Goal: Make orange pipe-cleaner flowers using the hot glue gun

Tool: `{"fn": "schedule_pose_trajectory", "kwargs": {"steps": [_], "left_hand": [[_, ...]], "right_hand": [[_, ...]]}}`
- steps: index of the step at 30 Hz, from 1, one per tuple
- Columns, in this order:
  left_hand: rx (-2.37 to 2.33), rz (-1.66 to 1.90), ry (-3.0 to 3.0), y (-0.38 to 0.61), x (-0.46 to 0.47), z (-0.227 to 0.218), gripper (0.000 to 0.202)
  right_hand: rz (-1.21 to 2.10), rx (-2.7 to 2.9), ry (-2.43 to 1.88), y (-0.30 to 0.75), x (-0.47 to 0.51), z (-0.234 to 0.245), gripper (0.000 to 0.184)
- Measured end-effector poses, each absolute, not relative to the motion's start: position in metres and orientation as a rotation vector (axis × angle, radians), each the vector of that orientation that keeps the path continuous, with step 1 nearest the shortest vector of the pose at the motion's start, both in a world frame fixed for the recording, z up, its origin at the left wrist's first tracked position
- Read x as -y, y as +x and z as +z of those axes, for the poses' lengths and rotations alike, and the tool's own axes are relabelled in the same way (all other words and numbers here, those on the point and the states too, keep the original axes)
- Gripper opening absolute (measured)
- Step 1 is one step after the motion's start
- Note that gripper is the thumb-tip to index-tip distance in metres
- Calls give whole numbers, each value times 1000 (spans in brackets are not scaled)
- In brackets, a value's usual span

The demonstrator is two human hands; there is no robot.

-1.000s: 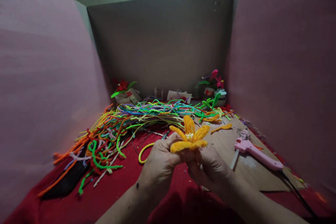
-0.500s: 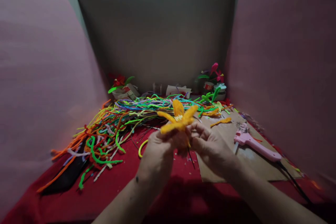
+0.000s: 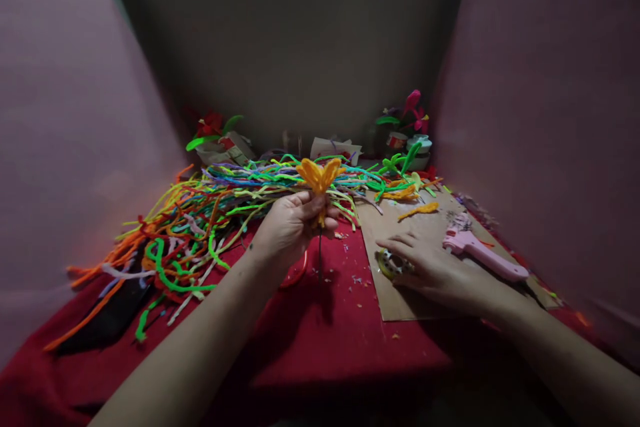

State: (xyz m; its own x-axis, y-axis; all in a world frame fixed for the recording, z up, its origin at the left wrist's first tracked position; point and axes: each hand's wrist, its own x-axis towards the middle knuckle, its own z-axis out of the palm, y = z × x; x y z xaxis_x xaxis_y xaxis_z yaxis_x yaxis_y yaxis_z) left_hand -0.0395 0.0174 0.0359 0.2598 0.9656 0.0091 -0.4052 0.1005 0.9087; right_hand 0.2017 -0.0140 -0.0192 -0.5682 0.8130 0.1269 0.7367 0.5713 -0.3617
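Note:
My left hand (image 3: 295, 223) is closed on an orange-yellow pipe-cleaner flower (image 3: 320, 177), pinching it just under the petals. The flower stands upright with its petals drawn together, and a thin dark stem (image 3: 321, 257) hangs below the fingers. My right hand (image 3: 433, 267) lies low over the cardboard, its fingers and thumb around a small yellowish roll of tape (image 3: 389, 264) with a dark-spotted inner ring. Part of that roll is hidden by the hand. Beside my left wrist, a red curved loop (image 3: 299, 273) shows on the cloth.
A large heap of coloured pipe cleaners (image 3: 200, 240) spreads across the back and left. On the cardboard sheet (image 3: 373, 213) lie a pink glue gun (image 3: 485, 257) and a loose orange petal (image 3: 419, 211). Finished flowers (image 3: 414, 107) stand at the back. Pale walls (image 3: 55, 113) enclose the sides.
My right hand has left the flower and moved right to the tape roll on the cardboard. My left hand keeps the flower, now turned upright and farther from me. The view has tilted down.

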Motion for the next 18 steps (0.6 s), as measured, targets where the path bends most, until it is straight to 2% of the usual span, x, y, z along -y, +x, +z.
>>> {"fn": "schedule_pose_trajectory", "kwargs": {"steps": [4, 9, 11, 14, 18], "left_hand": [[-758, 1126, 937, -39, -20, 23, 5], [-743, 1065, 911, -40, -18, 21, 13], [-753, 1071, 858, -43, -19, 20, 17], [-735, 1112, 768, -47, -22, 19, 16], [-725, 1139, 660, -51, -24, 18, 12]], "right_hand": [[436, 2317, -1292, 197, 8, -8, 51], [855, 1951, -1135, 174, -2, 18, 55], [912, 1879, -1059, 161, -6, 22, 55], [756, 1849, -1000, 143, -12, 20, 55], [310, 1936, -953, 132, -17, 12, 58]]}}
